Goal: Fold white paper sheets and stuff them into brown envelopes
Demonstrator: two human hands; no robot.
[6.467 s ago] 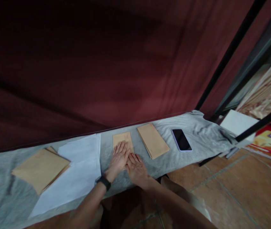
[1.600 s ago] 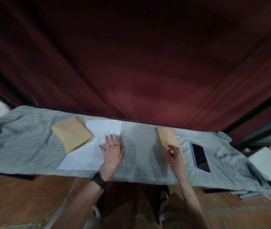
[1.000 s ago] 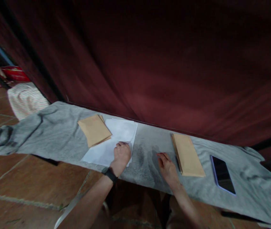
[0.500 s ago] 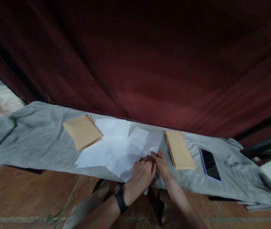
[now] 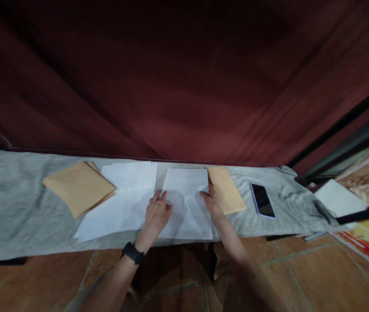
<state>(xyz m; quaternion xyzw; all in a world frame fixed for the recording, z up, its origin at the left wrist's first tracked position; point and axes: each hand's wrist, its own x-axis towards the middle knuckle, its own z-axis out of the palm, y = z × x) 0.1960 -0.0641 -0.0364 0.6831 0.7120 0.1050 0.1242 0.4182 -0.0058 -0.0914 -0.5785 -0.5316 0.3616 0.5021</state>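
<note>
Here the white sheet (image 5: 187, 203) lies flat between both open hands' (image 5: 157, 211) grip.

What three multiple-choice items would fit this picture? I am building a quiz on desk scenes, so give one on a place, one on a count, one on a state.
1. Where does the phone lie?
A. right of the right envelope stack
B. on the left envelope stack
C. under the sheet

2. How many stacks of brown envelopes lie on the grey cloth?
A. one
B. two
C. four

3. How do the hands meet the sheet?
A. both lifted clear of it
B. left hand flat on its left edge, right hand at its right edge
C. both crumpling it into a ball

Answers:
1 A: the phone lies just beyond that stack.
2 B: one stack at each side of the papers.
3 B: the sheet lies flat between the hands.
</note>
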